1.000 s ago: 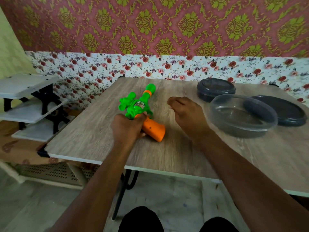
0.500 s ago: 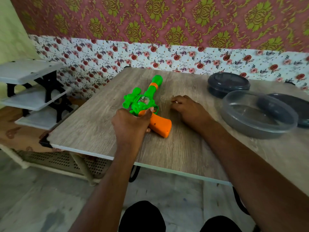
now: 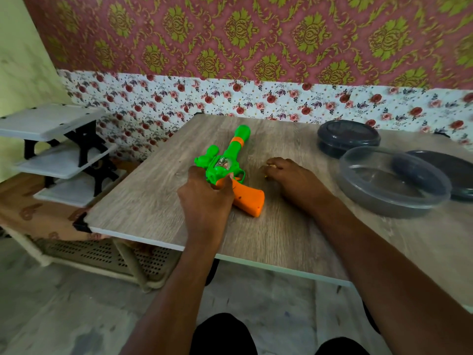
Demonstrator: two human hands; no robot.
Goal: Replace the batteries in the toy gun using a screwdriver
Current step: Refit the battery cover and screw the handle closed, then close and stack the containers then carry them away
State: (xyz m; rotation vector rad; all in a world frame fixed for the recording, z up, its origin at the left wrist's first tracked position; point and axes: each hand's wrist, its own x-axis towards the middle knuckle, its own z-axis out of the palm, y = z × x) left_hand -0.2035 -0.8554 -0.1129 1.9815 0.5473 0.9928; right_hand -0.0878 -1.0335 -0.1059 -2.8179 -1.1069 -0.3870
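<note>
The toy gun (image 3: 225, 165) lies on the wooden table (image 3: 158, 201) with its green barrel pointing away from me and its orange handle (image 3: 249, 199) toward me. My left hand (image 3: 206, 201) grips the gun where the green body meets the handle, thumb on the handle's top. To the right of the gun, my right hand (image 3: 294, 178) rests knuckles-up on the table with its fingers curled under. A tiny yellowish speck shows at its fingertips; I cannot tell what it is. No screwdriver or batteries are in sight.
A clear round container (image 3: 391, 180) stands at the right, with a dark lidded container (image 3: 348, 137) behind it and a dark lid (image 3: 450, 172) beside it. A white shelf rack (image 3: 56, 149) stands on the floor to the left. The table's near edge runs just below my left wrist.
My right hand has come down from just above the table and settled on it beside the gun. My left hand keeps the same grip on the gun.
</note>
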